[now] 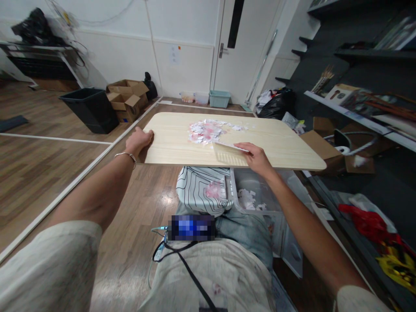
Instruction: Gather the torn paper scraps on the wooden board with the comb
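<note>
My left hand (139, 141) grips the left edge of a pale wood-grain board (282, 145) with rounded corners. A heap of white and pink paper scraps (206, 131) lies about the middle of the board. In my right hand (255, 158) is a thin, pale rectangular sheet (229, 154) with a rib-like pattern, its upper edge close to the heap's near side. I cannot tell what kind of sheet it is. Below the board's near edge, a clear plastic bin (260, 186) holds white scraps (247, 199), beside a line-patterned cloth (191, 188) with a pink patch.
On the left floor stand a black bin (92, 110) and open cardboard boxes (128, 97). A teal basket (219, 99) sits by the door (242, 52). Dark shelves (360, 56) line the right side, with a cardboard box (321, 145) below. A phone-like device (191, 227), its screen blurred, rests on my lap.
</note>
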### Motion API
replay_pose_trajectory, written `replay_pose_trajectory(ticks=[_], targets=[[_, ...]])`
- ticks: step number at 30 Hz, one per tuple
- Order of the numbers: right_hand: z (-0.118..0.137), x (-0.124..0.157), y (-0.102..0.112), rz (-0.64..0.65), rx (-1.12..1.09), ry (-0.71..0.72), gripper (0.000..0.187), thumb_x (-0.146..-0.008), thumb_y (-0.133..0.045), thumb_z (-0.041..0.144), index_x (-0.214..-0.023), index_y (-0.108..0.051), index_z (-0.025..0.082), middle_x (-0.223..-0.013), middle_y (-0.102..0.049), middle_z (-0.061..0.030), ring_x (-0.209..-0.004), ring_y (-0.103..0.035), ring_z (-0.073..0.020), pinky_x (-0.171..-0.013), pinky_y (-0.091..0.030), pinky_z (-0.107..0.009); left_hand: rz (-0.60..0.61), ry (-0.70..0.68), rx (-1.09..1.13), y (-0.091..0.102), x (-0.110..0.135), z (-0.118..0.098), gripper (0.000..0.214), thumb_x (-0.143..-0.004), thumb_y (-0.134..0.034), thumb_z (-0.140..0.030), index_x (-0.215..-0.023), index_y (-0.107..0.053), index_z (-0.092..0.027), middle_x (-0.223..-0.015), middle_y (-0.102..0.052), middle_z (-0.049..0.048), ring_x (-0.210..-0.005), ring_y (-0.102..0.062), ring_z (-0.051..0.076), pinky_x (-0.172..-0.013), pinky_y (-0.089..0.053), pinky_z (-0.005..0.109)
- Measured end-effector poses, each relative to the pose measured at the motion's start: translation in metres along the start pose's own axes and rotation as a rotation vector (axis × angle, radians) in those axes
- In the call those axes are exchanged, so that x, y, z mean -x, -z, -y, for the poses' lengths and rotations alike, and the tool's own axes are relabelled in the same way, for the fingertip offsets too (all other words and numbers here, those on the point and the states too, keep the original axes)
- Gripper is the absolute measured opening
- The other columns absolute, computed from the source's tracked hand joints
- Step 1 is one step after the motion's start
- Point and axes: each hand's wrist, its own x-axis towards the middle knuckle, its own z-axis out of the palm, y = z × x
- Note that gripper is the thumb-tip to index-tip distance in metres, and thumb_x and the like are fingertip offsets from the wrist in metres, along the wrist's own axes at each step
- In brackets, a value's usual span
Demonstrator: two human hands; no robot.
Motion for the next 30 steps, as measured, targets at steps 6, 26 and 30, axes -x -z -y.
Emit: replay_pose_trajectory(ticks=[6,26,30], targets=[[0.0,0.0,0.0,0.036,0.022,-0.022,0.042,-0.098,-0.079,0.013,-0.13,-0.1,0.031,-0.138,-0.096,-0.0094,-0.132,-0.089,-0.0332,-0.122,-0.07,-0.052,0.009,-0.002,0.002,0.002,0.004,-0.002,0.093,-0.108,-0.055,-0.061,-0.179,-0.057,0.0,-0.17,-0.075,0.0386,-0.156,-0.074,0.057,-0.128,-0.061,0.067],[0.011,0.012,0.01,-0.088,0.208,-0.141,0.048,-0.086,-0.08,0.007,-0.123,-0.103,0.028,-0.129,-0.097,-0.0058,-0.12,-0.096,-0.0341,-0.115,-0.076,-0.046,0.002,0.01,0.004,0.004,0.005,-0.003,0.092,-0.109,-0.059,-0.061,-0.178,-0.058,-0.001,-0.167,-0.076,0.0395,-0.154,-0.076,0.058,-0.128,-0.062,0.067],[0.012,0.011,0.013,-0.063,0.29,-0.143,0.046,-0.083,-0.082,0.009,-0.118,-0.103,0.03,-0.123,-0.097,-0.0052,-0.116,-0.096,-0.0353,-0.115,-0.075,-0.049,-0.002,0.011,-0.004,0.003,0.007,-0.003,0.092,-0.109,-0.059,-0.062,-0.179,-0.058,-0.001,-0.168,-0.076,0.0391,-0.154,-0.076,0.057,-0.129,-0.062,0.067]])
